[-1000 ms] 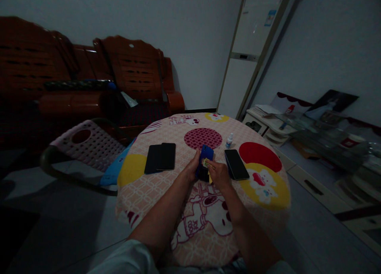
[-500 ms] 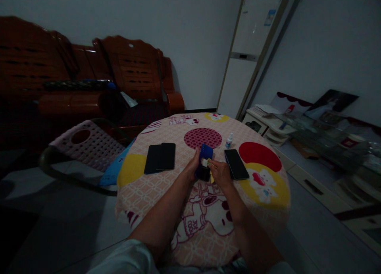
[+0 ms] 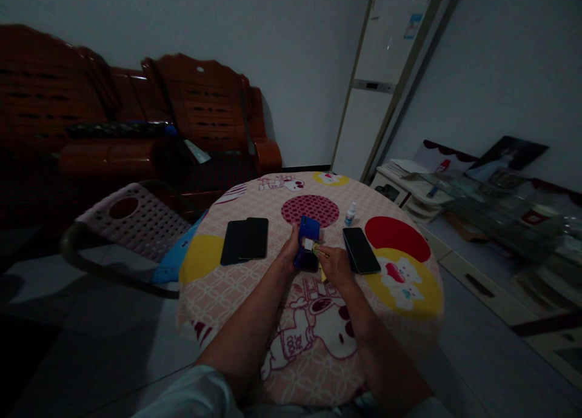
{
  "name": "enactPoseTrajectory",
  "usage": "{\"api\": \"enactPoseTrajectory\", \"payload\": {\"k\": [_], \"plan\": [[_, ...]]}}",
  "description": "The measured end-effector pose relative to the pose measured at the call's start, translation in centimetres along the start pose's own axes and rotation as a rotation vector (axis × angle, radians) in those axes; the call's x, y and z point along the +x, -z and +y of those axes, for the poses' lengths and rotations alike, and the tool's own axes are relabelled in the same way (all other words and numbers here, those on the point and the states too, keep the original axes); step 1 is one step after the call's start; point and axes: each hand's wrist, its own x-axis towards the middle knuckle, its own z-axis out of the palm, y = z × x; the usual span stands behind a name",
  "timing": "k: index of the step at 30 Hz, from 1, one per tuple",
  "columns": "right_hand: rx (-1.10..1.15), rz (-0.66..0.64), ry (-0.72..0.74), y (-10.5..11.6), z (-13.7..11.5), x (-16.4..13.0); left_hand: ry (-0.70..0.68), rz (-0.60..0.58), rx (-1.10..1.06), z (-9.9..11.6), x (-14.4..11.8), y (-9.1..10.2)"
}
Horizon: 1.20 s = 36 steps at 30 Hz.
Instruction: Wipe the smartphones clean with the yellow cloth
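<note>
Holding position: the blue phone (image 3: pixel 307 243) is raised just above the worktop (image 3: pixel 254 285), tilted with its back toward the camera, between the two hands.
Left hand (image 3: pixel 291 252): curled around the left edge of the blue phone, thumb up along its side; in my judgement this grip steadies the device so the other hand can work on its back.
Right hand (image 3: pixel 335 264): fingertips pressed together in a pinch on a small pale pad (image 3: pixel 309 244), which touches the middle of the phone's back; a yellow piece shows under the fingers, kind not discernible.
Small bottle (image 3: pixel 350 214): upright, beyond the right hand, white body with a blue label; placed near, probably for easy reach. Label text too small to read.
Single dark phone (image 3: pixel 361 250): flat, screen up, just right of the right hand, apart from the work.
Pair of dark phones (image 3: pixel 245 240): flat, side by side and touching, well left of the left hand; likely set apart as a separate group.
Worktop cover: round printed cloth with cartoon cat figures, red and yellow discs; a few characters are printed near the person's forearms but cannot be made out.
Plastic chair (image 3: pixel 131 224): left of the worktop, a blue cloth (image 3: pixel 175 257) on its seat.
Brands: none legible on any phone.
</note>
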Motion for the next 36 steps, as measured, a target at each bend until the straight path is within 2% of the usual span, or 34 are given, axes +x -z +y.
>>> {"api": "enactPoseTrajectory", "payload": {"k": [5,11,20,24,30,36], "plan": [[0.041,-0.040,0.039,-0.2,-0.8,-0.2,0.043,0.017,0.051,0.0,-0.4,-0.2],[0.024,0.062,-0.044,0.2,0.3,0.1,0.056,-0.005,0.057,-0.5,-0.2,-0.3],[0.191,-0.060,0.127,-0.8,-1.6,-0.6,0.061,-0.031,0.150,-0.8,-0.3,-0.3],[0.156,-0.091,0.132,-0.6,-1.5,-0.6,0.050,-0.041,0.105,-0.5,0.0,0.2],[0.066,0.010,0.003,0.0,-0.3,0.0,0.050,-0.045,0.013,0.1,-0.4,0.1],[0.122,-0.068,0.085,-0.6,-0.8,-0.4,0.006,-0.034,-0.082,0.6,-0.7,-0.2]]}}
